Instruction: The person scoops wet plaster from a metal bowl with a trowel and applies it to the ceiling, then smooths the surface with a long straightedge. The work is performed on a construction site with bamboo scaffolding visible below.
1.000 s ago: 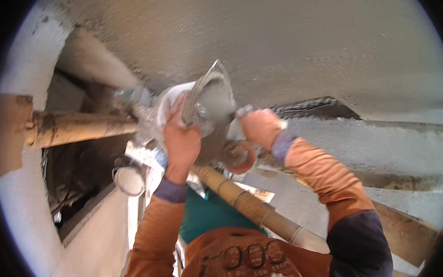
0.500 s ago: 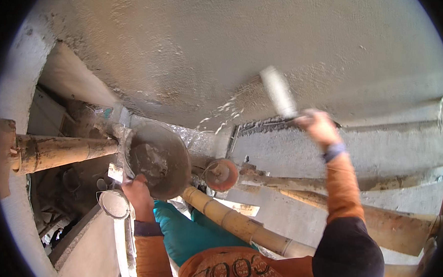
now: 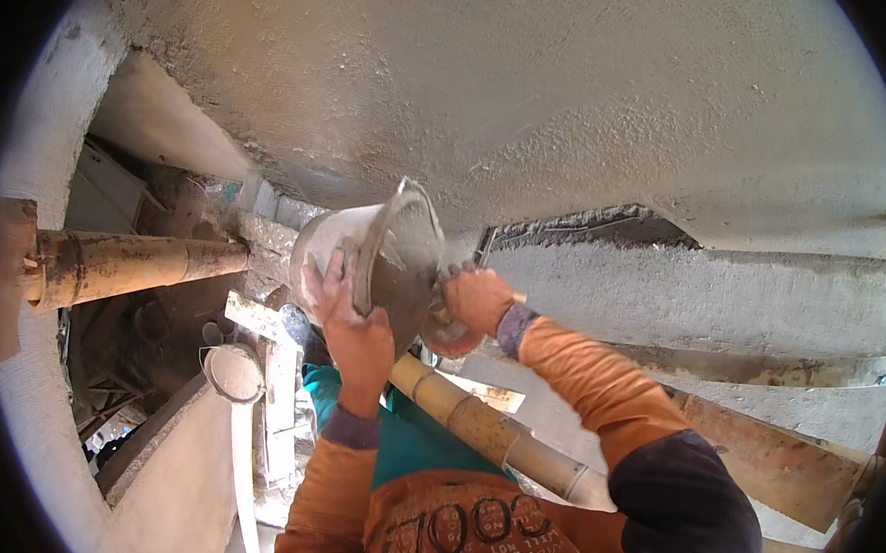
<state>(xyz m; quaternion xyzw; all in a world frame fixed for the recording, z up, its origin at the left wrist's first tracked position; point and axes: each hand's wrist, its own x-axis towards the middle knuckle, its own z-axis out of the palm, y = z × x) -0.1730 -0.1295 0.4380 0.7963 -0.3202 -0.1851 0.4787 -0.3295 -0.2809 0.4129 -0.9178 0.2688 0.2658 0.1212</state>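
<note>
A mortar-smeared bucket (image 3: 338, 234) hangs tilted in front of me, its mouth turned to the right and grey mortar coating the inside. My left hand (image 3: 349, 306) grips it at the near side, fingers spread over the outer wall and thumb by the rim. At the mouth, my right hand (image 3: 476, 297) is closed round a trowel; the light end of its handle (image 3: 519, 298) pokes out behind the fist. The trowel's blade cannot be made out. Above and beyond is a wall (image 3: 573, 79) of wet grey plaster, rough in places.
A bamboo pole (image 3: 450, 406) runs diagonally below the bucket, and another (image 3: 142, 267) juts in from the left. A reddish bucket (image 3: 451, 341) sits lower down, partly hidden. At the left stands a small pail (image 3: 235, 374). Planks (image 3: 773, 449) cross at the right.
My right hand has come down and left from the wall with the trowel to the bucket's mouth. The bucket has been raised and tipped to the right by my left hand.
</note>
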